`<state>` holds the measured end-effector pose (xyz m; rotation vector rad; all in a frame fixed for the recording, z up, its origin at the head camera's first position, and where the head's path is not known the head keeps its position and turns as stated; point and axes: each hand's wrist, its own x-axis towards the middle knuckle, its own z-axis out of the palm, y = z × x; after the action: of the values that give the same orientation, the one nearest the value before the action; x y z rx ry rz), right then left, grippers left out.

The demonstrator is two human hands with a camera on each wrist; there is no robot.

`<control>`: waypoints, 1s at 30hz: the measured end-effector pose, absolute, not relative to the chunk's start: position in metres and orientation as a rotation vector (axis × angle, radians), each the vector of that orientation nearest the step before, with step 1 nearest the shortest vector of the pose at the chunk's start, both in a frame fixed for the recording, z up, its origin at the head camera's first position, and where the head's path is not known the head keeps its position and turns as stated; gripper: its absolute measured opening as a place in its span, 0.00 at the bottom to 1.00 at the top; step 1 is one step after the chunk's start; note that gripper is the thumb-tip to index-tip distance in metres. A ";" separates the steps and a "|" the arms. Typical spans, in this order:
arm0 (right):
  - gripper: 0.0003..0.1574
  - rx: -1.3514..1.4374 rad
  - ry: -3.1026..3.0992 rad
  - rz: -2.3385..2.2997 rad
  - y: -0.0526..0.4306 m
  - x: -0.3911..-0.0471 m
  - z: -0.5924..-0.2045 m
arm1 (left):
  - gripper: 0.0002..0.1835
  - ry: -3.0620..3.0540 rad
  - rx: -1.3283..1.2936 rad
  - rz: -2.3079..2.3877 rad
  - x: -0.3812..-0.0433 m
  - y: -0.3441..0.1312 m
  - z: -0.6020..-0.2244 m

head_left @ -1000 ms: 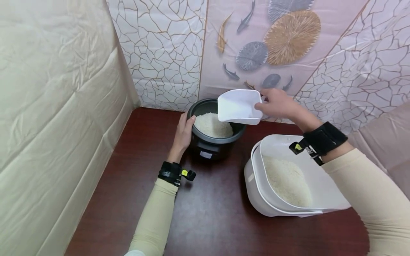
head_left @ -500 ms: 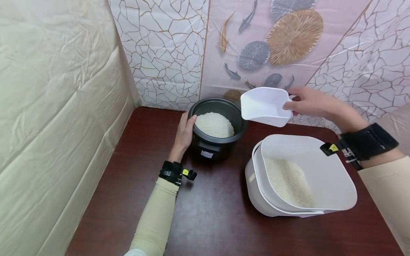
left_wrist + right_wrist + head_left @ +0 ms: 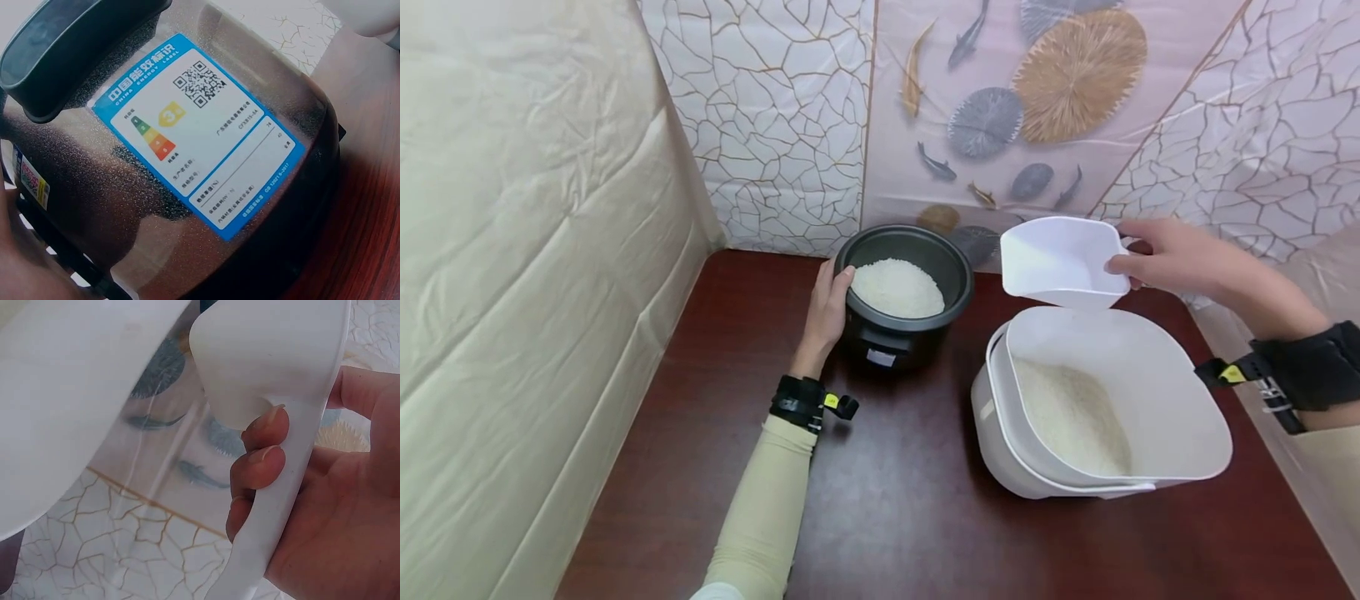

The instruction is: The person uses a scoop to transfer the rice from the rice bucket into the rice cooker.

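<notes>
My left hand (image 3: 826,310) grips the near-left side of a black rice cooker (image 3: 901,337), thumb on its rim. White rice (image 3: 898,288) is heaped inside the pot. From the left wrist, the cooker's wall shows an energy label (image 3: 200,137), with part of the hand (image 3: 25,250) at the lower left. My right hand (image 3: 1180,257) holds a white scoop (image 3: 1060,257) by its handle, above the back edge of a white rice bin (image 3: 1165,392). No rice shows in the scoop. In the right wrist view, fingers (image 3: 265,465) curl round the scoop's handle (image 3: 284,481).
More rice (image 3: 1067,417) lies in the bin, which has an inner and an outer wall. Both vessels stand on a dark red-brown table (image 3: 910,500). A patterned cloth (image 3: 782,125) hangs right behind, and a cream cloth (image 3: 550,292) borders the left side.
My right hand has carried the scoop rightward, from over the rice cooker to the back of the bin. My left hand has stayed at the cooker's rim.
</notes>
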<state>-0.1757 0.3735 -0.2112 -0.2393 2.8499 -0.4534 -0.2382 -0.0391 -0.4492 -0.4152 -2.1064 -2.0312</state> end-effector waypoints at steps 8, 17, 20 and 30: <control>0.23 -0.214 2.844 -0.454 0.395 -0.155 -0.214 | 0.30 -2.098 -0.412 -1.993 -0.241 -0.038 -0.452; 0.22 -0.158 2.840 -0.398 0.410 -0.141 -0.221 | 0.31 -2.100 -0.394 -2.023 -0.239 -0.038 -0.452; 0.21 -0.152 2.824 -0.409 0.413 -0.135 -0.224 | 0.31 -2.106 -0.382 -2.025 -0.239 -0.039 -0.452; 0.21 -0.289 2.802 -0.354 0.419 -0.120 -0.230 | 0.30 -2.093 -0.394 -2.020 -0.238 -0.039 -0.451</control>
<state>-0.1199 0.4185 -0.2305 -0.2893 2.8017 -0.3539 -0.2381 -0.0387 -0.4512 -0.3936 -2.0930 -2.0197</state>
